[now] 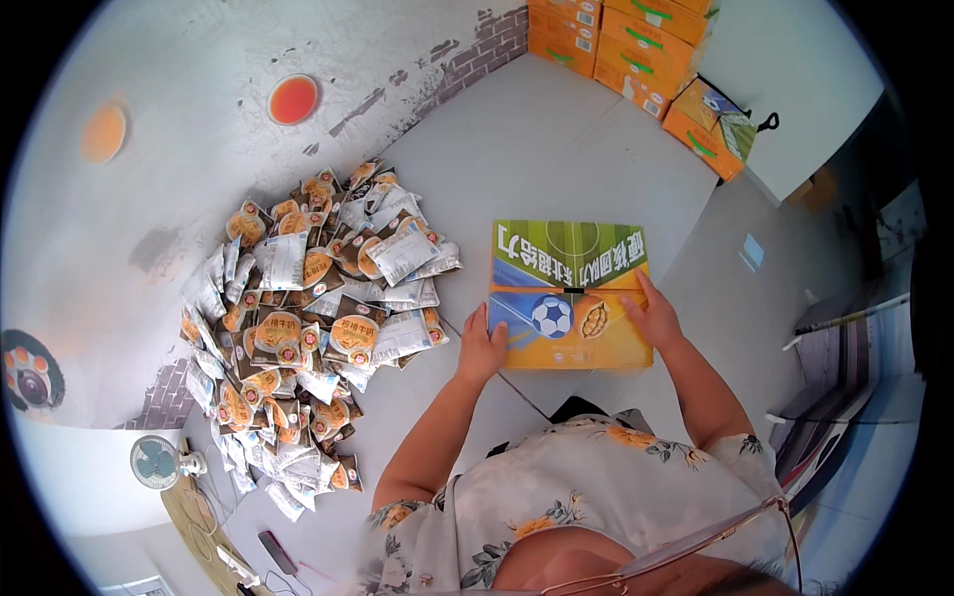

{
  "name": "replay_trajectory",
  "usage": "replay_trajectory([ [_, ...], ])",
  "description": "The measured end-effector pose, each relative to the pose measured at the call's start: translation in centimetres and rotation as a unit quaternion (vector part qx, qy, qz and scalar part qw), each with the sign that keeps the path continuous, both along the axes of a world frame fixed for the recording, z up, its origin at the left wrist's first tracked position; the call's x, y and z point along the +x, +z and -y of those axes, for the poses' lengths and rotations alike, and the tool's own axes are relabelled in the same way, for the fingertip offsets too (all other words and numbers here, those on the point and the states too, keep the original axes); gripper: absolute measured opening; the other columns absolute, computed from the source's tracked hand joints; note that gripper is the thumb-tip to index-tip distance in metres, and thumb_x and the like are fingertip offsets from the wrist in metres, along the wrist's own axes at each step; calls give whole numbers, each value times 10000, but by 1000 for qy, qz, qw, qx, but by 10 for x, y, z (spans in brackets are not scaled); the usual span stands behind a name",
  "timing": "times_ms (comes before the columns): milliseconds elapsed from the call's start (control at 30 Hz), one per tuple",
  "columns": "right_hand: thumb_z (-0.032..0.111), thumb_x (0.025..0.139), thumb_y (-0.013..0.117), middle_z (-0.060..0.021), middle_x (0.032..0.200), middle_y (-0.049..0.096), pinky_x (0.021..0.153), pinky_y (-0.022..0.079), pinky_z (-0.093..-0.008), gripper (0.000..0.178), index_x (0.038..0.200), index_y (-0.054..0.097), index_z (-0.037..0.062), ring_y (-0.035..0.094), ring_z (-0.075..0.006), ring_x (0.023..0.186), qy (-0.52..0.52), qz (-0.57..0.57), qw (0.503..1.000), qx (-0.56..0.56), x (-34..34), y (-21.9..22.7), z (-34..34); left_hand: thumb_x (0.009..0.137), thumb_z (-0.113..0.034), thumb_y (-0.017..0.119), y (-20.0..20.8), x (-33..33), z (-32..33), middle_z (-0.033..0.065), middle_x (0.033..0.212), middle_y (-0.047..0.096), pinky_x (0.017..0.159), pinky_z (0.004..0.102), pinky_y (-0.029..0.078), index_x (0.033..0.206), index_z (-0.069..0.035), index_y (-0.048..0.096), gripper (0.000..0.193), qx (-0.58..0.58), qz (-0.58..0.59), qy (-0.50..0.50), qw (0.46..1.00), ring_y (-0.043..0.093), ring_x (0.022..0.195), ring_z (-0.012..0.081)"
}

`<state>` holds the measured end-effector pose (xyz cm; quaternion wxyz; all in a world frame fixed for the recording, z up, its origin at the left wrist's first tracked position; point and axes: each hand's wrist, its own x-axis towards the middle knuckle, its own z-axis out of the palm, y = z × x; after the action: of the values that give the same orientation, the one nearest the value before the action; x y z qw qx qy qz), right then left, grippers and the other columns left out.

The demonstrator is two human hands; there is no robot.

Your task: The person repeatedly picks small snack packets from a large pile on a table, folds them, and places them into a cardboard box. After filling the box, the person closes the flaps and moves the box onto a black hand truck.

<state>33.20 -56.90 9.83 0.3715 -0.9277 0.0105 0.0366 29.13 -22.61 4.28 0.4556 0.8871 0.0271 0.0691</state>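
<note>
A flat-topped carton (pixel 571 268) lies on the grey table in front of me. Its top is green, blue and orange, printed with a football and a walnut; the two top flaps meet at a seam with a small dark slot. My left hand (pixel 483 348) grips the near left side, thumb over the edge. On the right side, my right hand (pixel 655 314) holds the carton with its fingers bent over the top edge. To the left is a big heap of brown and silver packets (pixel 318 298) with pictures of bowls.
Orange cartons (pixel 646 50) with green handles are stacked at the far right; another carton (pixel 708 129) stands at the table's edge. A small fan (pixel 156 463) and a phone (pixel 277 551) are at the lower left. The wall runs behind the packets.
</note>
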Motion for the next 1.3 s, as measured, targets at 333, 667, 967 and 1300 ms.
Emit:
replay_trajectory([
  [333, 365, 870, 641, -160, 1279, 560, 961, 443, -352, 619, 1393, 434, 106, 557, -306, 1142, 83, 4, 996, -18, 85, -2, 49, 960, -325, 525, 36, 53, 76, 180, 1148, 569, 908, 339, 441, 1239, 52, 461, 473, -316, -98, 106, 938, 553, 1032, 252],
  [667, 405, 871, 624, -147, 1238, 584, 918, 471, -344, 571, 1330, 505, 86, 584, -283, 1089, 213, 96, 971, -46, 206, -21, 131, 981, -427, 457, 19, 131, 153, 164, 1093, 573, 806, 329, 473, 1127, 79, 516, 529, -203, -190, 303, 912, 557, 937, 207],
  [967, 362, 878, 625, -142, 1216, 594, 872, 497, -347, 514, 1301, 524, 88, 603, -290, 1053, 233, 70, 969, -41, 222, -13, 140, 966, -379, 476, 18, 137, 163, 177, 1189, 564, 954, 336, 415, 1316, 46, 487, 550, -310, -161, 306, 886, 530, 1110, 239],
  [1300, 513, 873, 585, -209, 1247, 562, 914, 462, -368, 757, 1371, 374, -16, 591, -321, 1087, 36, -28, 996, 83, 216, -31, 130, 968, -480, 433, 30, 158, 153, 184, 1224, 560, 925, 340, 441, 1270, 47, 486, 609, -278, -245, 315, 874, 565, 1063, 252],
])
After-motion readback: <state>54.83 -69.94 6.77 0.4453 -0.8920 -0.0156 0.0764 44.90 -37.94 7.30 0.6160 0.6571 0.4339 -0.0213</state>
